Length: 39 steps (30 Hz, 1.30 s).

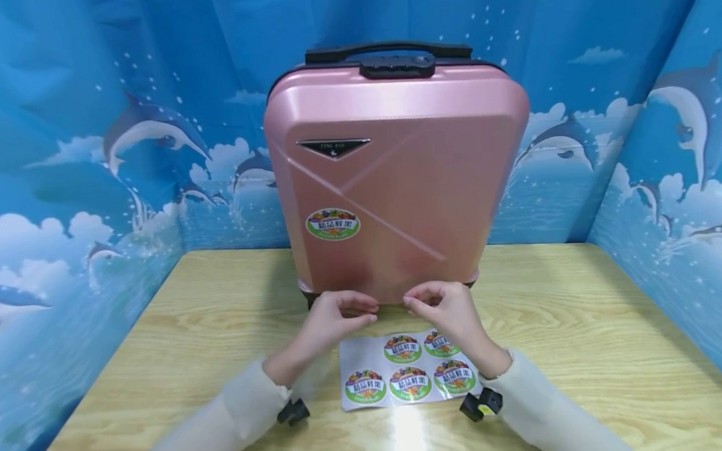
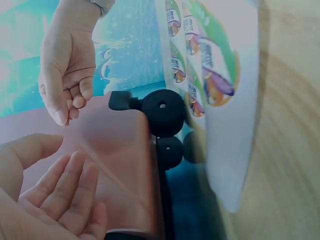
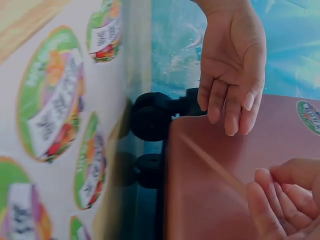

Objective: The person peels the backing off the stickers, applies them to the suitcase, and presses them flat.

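A pink hard-shell suitcase (image 1: 395, 184) stands upright on the table, with one oval fruit sticker (image 1: 333, 224) on its left front. In front of its lower edge, my left hand (image 1: 343, 316) hovers with loosely bent fingers and the thumb apart from them. Facing it is my right hand (image 1: 444, 305), fingers relaxed, with nothing visible between thumb and fingertips. Both palms look bare in the wrist views, where the left hand (image 2: 60, 200) and right hand (image 3: 287, 200) appear at the lower corners. Below them lies a sheet of stickers (image 1: 365, 351); the right wrist covers part of its edge.
The sheet holds several oval stickers and a bare spot at its upper left. Black wheels (image 2: 162, 112) support the suitcase, and a black handle (image 1: 391, 50) tops it. The wooden table (image 1: 221, 323) is bordered by a blue dolphin-print curtain (image 1: 225, 91).
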Each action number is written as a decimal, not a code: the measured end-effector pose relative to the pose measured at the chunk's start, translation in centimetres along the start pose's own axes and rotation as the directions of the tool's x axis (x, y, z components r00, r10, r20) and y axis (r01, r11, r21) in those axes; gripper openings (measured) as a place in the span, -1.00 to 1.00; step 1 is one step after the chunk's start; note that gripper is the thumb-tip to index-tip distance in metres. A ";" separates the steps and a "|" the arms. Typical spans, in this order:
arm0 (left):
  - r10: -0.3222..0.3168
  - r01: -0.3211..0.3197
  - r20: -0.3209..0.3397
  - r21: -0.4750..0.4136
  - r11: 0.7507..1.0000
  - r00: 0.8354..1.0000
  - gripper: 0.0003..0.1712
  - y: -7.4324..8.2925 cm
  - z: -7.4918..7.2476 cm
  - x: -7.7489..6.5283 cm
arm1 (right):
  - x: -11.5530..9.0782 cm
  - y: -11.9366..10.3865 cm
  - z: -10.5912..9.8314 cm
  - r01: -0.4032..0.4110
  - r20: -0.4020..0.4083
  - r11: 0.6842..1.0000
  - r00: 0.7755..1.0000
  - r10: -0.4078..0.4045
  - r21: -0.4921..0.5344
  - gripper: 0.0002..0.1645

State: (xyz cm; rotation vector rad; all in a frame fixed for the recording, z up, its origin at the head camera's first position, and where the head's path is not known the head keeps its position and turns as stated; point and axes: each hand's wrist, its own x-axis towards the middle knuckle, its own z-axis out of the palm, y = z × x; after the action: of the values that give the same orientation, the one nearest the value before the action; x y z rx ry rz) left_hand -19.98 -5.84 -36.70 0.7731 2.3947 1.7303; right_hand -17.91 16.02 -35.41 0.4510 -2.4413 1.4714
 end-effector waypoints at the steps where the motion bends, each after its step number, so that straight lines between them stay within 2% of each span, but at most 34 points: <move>1: -0.007 0.007 0.010 -0.006 1.000 1.000 -0.72 -0.2 0.1 0.0 | -0.1 0.2 0.0 -0.001 0.007 1.000 1.000 0.001 -0.018 -0.91; 7: -0.068 0.070 0.075 -0.022 0.997 0.995 -0.68 -1.1 0.7 -0.1 | -0.7 1.2 -0.2 0.005 0.090 0.997 0.996 0.002 -0.078 -0.91; 13: -0.156 0.166 0.144 -0.062 0.984 0.977 -0.62 -2.1 1.5 -0.5 | -1.4 2.1 -0.6 -0.021 0.153 0.997 0.988 0.031 -0.068 -0.90; 20: -0.185 0.205 0.178 -0.099 0.974 0.966 -0.59 -2.7 1.9 -0.4 | -2.1 2.7 -1.1 -0.029 0.240 0.997 0.970 0.046 -0.072 -0.86; 26: -0.257 0.259 0.197 0.016 0.966 0.946 -0.56 -3.2 1.9 -0.2 | -2.5 3.2 -1.2 -0.043 0.272 0.997 0.961 0.059 -0.067 -0.86; 31: -0.276 0.259 0.193 0.109 0.960 0.942 -0.50 -4.3 1.9 0.3 | -2.6 3.4 -1.2 -0.063 0.292 0.995 0.953 0.082 -0.075 -0.88; 37: -0.341 0.299 0.176 0.228 0.927 0.924 -0.45 -4.9 2.2 0.9 | -2.7 3.7 -1.0 -0.062 0.310 0.995 0.947 0.082 -0.073 -0.91; 39: -0.339 0.295 0.177 0.235 0.926 0.924 -0.43 -5.0 2.2 0.9 | -2.7 3.8 -0.9 -0.058 0.311 0.996 0.947 0.077 -0.069 -0.91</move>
State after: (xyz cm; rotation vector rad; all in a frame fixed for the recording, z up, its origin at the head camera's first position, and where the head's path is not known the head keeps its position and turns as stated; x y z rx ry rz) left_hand -21.70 -4.71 -41.85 0.5190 2.4087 1.2281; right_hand -16.81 18.85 -39.07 0.6384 -2.7621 1.4446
